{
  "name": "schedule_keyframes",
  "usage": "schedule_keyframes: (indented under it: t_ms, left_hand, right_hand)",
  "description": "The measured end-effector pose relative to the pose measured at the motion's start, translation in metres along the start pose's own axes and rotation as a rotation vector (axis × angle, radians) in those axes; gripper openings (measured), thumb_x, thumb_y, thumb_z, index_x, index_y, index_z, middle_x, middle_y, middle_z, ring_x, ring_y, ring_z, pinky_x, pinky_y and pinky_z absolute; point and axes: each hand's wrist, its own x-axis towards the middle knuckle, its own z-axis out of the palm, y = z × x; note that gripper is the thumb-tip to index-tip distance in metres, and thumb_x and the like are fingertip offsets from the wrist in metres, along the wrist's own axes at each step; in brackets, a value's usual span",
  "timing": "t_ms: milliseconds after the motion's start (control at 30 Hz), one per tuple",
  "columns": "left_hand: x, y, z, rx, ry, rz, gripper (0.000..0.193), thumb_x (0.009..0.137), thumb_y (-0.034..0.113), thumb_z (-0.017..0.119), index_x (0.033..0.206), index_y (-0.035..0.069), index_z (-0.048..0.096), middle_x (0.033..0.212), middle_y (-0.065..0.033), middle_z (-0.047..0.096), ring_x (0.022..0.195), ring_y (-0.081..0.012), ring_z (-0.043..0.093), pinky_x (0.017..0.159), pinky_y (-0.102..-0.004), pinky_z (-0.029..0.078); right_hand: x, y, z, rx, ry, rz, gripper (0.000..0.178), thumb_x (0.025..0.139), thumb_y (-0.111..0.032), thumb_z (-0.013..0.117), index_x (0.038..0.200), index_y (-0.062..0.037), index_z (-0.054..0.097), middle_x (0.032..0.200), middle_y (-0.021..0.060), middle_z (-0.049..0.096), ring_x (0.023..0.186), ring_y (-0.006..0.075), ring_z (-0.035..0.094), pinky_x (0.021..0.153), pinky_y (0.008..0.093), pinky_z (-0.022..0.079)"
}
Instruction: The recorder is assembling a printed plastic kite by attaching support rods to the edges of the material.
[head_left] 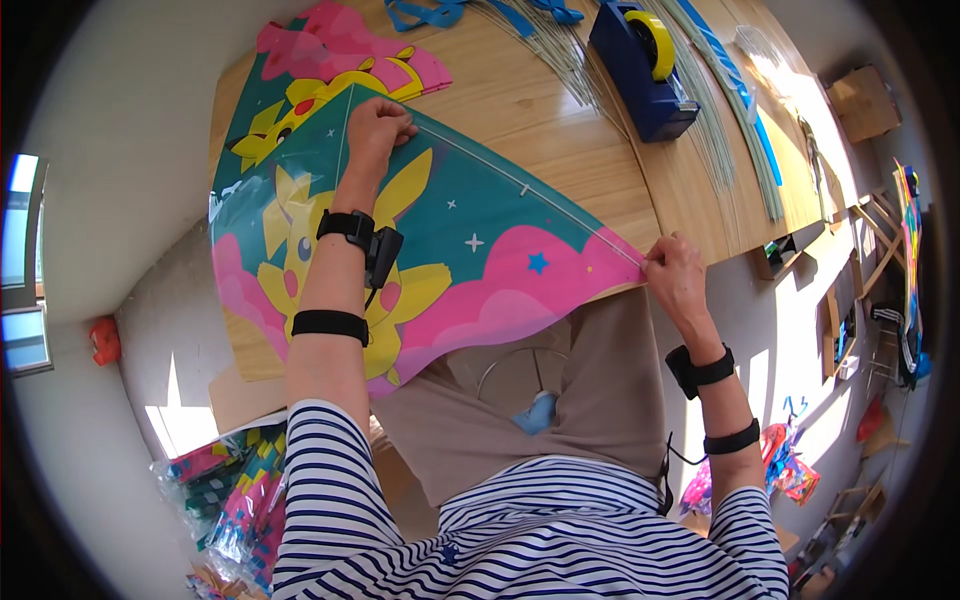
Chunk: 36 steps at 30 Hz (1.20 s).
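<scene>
A green and pink kite (465, 215) printed with a yellow cartoon figure lies over the table's near edge and my lap. Along its upper right edge runs a thin white rod (525, 188). My left hand (376, 137) is closed near the kite's top corner, fingertips pinched at the edge by the rod's upper end. At the right corner, my right hand (678, 275) grips the kite's tip where the rod ends. The fingers partly hide both gripped spots. Beyond my left hand lies a second printed kite (300, 100), folded and overlapping.
On the wooden table (500, 100) stands a blue tape dispenser (650, 70) with a yellow roll. Bundles of thin rods (710, 120) and blue ribbon (430, 12) lie around it. A pile of plastic-wrapped kites (235, 490) sits low at left; colourful packages (780, 465) are at right.
</scene>
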Motion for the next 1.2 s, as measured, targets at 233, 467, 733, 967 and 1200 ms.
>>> schedule_keyframes:
  t_ms: [233, 467, 733, 967, 1200]
  left_hand:
    - [-0.001, -0.002, -0.001, 0.035, 0.029, 0.011, 0.009, 0.086, 0.003, 0.070, 0.093, 0.004, 0.065, 0.084, -0.0034, 0.067, 0.075, -0.0160, 0.070, 0.067, -0.0263, 0.052]
    - [0.005, -0.005, 0.003, 0.054, 0.023, 0.000, 0.008, 0.088, 0.005, 0.071, 0.094, 0.003, 0.065, 0.086, -0.0032, 0.068, 0.076, -0.0141, 0.069, 0.069, -0.0245, 0.054]
    - [0.004, -0.006, 0.001, 0.025, 0.025, -0.003, 0.008, 0.086, 0.003, 0.071, 0.092, 0.000, 0.067, 0.084, -0.0051, 0.068, 0.073, -0.0148, 0.068, 0.067, -0.0252, 0.052]
    - [0.008, -0.011, -0.002, 0.039, 0.000, -0.004, 0.009, 0.086, 0.004, 0.072, 0.094, 0.002, 0.067, 0.085, -0.0046, 0.068, 0.074, -0.0149, 0.068, 0.069, -0.0255, 0.053]
    - [0.009, -0.011, -0.002, 0.051, 0.001, 0.002, 0.009, 0.086, 0.004, 0.072, 0.094, 0.001, 0.067, 0.085, -0.0048, 0.068, 0.074, -0.0147, 0.068, 0.069, -0.0254, 0.053]
  right_hand:
    - [-0.001, -0.004, 0.000, 0.009, -0.006, 0.008, 0.006, 0.072, -0.006, 0.065, 0.070, -0.0011, 0.067, 0.082, 0.0172, 0.063, 0.083, 0.0367, 0.063, 0.076, 0.0443, 0.051]
    - [-0.001, 0.002, 0.002, -0.012, 0.017, -0.023, 0.008, 0.072, -0.008, 0.065, 0.071, -0.0012, 0.068, 0.083, 0.0172, 0.064, 0.083, 0.0366, 0.064, 0.076, 0.0445, 0.052]
    - [-0.003, -0.001, 0.000, -0.050, 0.005, -0.013, 0.011, 0.075, -0.011, 0.065, 0.075, -0.0018, 0.071, 0.088, 0.0187, 0.067, 0.085, 0.0374, 0.066, 0.077, 0.0455, 0.053]
    - [-0.005, -0.009, -0.005, -0.134, -0.025, 0.047, 0.014, 0.077, -0.014, 0.064, 0.078, -0.0030, 0.073, 0.089, 0.0197, 0.070, 0.084, 0.0385, 0.068, 0.077, 0.0457, 0.054]
    - [-0.004, -0.014, -0.011, -0.120, -0.099, 0.162, 0.016, 0.078, -0.018, 0.067, 0.080, -0.0042, 0.074, 0.085, 0.0197, 0.071, 0.083, 0.0386, 0.069, 0.075, 0.0451, 0.055]
